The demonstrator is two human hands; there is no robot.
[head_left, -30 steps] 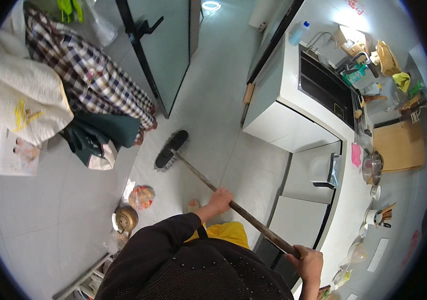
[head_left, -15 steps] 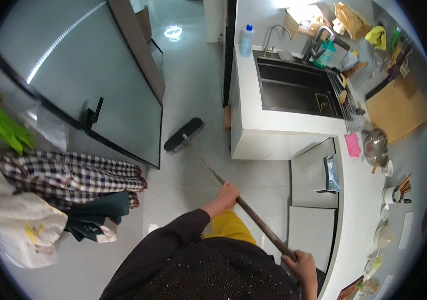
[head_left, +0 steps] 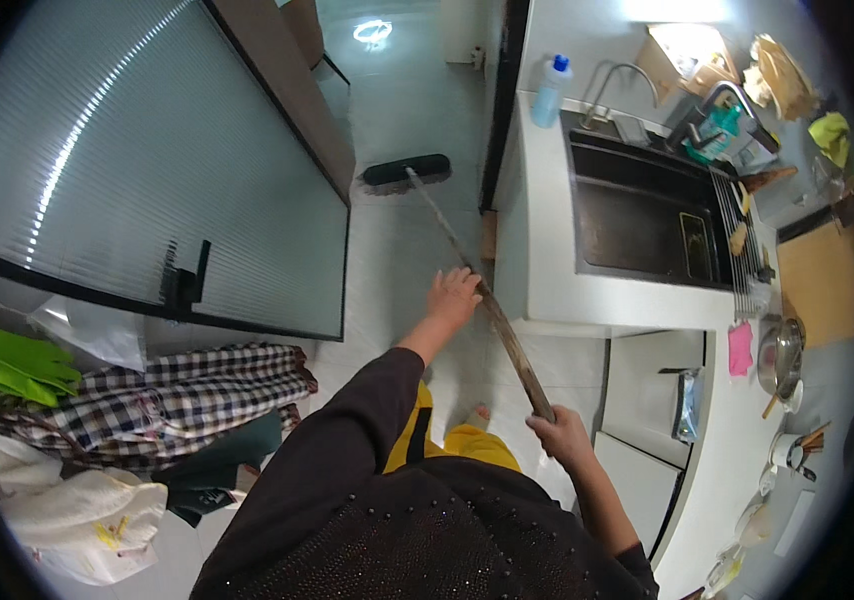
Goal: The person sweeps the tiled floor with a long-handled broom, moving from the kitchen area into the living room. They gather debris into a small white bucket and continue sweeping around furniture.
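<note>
A long-handled broom slants across the floor in front of me, its dark, wide head on the tiles by the doorway. My left hand is closed around the middle of the worn wooden handle, arm stretched forward. Lower down, my right hand grips the handle's near end, to the right of my body. The bristles spread below the head's near edge.
A frosted glass door stands at the left, beside hanging checked cloth and green rubber gloves. On the right, a white counter carries a dark sink, a blue-capped bottle and a metal bowl.
The broom head has moved farther away and slightly right, turning to lie more crosswise. Both my hands have moved forward with the handle.
</note>
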